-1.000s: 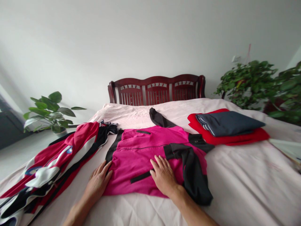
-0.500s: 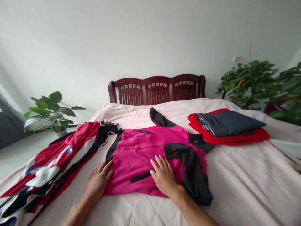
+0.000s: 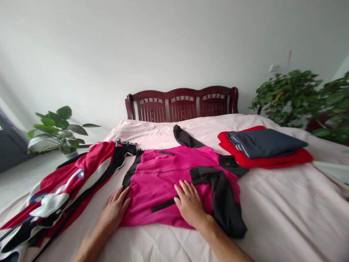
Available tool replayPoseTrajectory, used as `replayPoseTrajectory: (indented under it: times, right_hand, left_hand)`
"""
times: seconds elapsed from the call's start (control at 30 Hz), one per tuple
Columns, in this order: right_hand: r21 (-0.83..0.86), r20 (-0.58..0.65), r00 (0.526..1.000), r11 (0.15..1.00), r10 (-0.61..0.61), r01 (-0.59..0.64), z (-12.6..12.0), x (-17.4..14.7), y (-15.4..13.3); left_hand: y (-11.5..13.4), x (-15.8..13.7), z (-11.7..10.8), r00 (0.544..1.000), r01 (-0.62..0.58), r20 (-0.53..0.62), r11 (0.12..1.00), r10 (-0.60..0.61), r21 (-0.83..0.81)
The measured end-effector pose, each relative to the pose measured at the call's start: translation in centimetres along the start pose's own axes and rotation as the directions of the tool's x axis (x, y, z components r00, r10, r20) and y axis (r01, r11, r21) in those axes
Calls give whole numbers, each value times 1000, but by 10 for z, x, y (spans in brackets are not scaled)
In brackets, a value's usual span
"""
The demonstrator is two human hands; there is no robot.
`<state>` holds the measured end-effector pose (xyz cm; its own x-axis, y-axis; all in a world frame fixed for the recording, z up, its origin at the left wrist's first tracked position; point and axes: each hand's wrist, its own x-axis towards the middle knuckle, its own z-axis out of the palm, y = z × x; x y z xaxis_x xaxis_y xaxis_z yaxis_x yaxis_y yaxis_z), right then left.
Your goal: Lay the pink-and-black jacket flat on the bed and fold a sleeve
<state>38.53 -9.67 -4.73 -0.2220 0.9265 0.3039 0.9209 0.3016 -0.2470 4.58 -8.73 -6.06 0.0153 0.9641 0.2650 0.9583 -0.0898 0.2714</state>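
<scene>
A magenta zip jacket with black sleeves, hem and collar lies spread on the bed, its collar toward the right. The near black sleeve is folded over the jacket's front, and the far sleeve sticks out toward the headboard. My left hand rests on the black hem at the jacket's near left corner, fingers stretched out. Flat on the magenta front, beside the black pocket strip, lies my right hand with its fingers extended. Neither hand grips the cloth.
Red, white and black clothing lies heaped along the bed's left side. At the right, a folded dark blue garment sits on folded red cloth. A dark wooden headboard stands behind the pink sheet. Plants flank the bed.
</scene>
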Motion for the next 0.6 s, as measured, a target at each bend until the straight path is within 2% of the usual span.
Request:
replayPoseTrajectory:
  times: [0.6]
  right_hand:
    - [1, 8, 1000, 1000, -2, 2, 1, 0, 1]
  left_hand:
    - [0, 0, 1, 1000, 1, -21, 1000, -1, 6]
